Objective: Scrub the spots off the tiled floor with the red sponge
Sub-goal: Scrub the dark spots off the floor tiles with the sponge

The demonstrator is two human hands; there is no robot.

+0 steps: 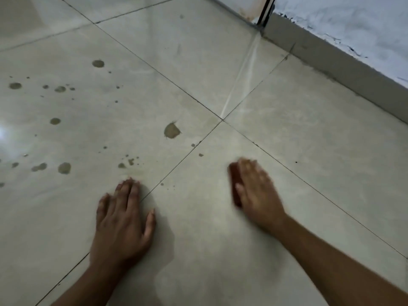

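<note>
My right hand (pixel 257 191) presses flat on the red sponge (pixel 234 184), which peeks out along the hand's left side on the pale tiled floor (pixel 309 133); hand and sponge are motion-blurred. My left hand (pixel 123 219) lies flat on the floor, fingers spread, holding nothing, across a grout line. Several brown spots dot the tile to the left, the largest spot (pixel 171 130) ahead of my left hand. Smaller spots (pixel 64 167) sit farther left, and tiny specks (pixel 200 155) lie just ahead of the sponge.
A grey skirting and a peeling white wall (pixel 353 29) run along the right side. A dark vertical frame (pixel 266 9) meets the floor at the top. A bright streak (pixel 242 71) of light crosses the tiles from that corner.
</note>
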